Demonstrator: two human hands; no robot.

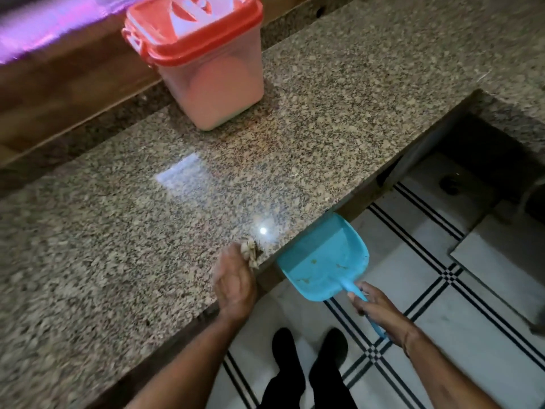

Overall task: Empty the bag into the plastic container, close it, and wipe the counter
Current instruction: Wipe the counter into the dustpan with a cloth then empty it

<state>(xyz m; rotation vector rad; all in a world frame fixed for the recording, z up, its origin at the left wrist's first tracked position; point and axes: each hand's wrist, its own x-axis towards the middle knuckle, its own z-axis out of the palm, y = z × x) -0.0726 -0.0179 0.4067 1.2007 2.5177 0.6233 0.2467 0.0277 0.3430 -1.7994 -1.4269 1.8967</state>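
Observation:
The plastic container (pixel 206 75) stands at the back of the speckled granite counter (pixel 147 216), its red lid (pixel 191 28) shut on top. My left hand (pixel 234 278) rests at the counter's front edge, fingers closed on a small crumpled cloth (pixel 250 250). Just below that edge my right hand (pixel 377 311) grips the handle of a blue dustpan (pixel 324 258). The pan's mouth sits under the counter lip, and a few crumbs lie inside it. No bag is in view.
A wooden ledge (pixel 73 93) runs behind the counter. The counter turns a corner at the right, with a dark recess (pixel 486 160) beneath it. White floor tiles (pixel 442 335) with black stripes lie below, where my two dark-clad legs (pixel 306 373) stand.

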